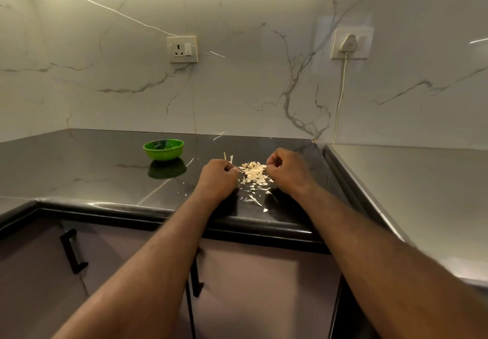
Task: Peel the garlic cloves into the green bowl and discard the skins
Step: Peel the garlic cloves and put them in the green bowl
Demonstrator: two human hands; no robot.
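A pile of pale garlic cloves and loose skins lies on the black counter. My left hand sits just left of the pile with its fingers curled; whether they pinch a clove or skin is too small to tell. My right hand rests at the pile's right edge, fingers curled at the cloves. The green bowl stands apart to the far left of the pile; its contents are hidden from this angle.
Skin scraps are scattered toward the counter's front edge. A steel surface adjoins on the right. The marble wall carries a socket and a plug with a white cord. Cabinet handles hang below.
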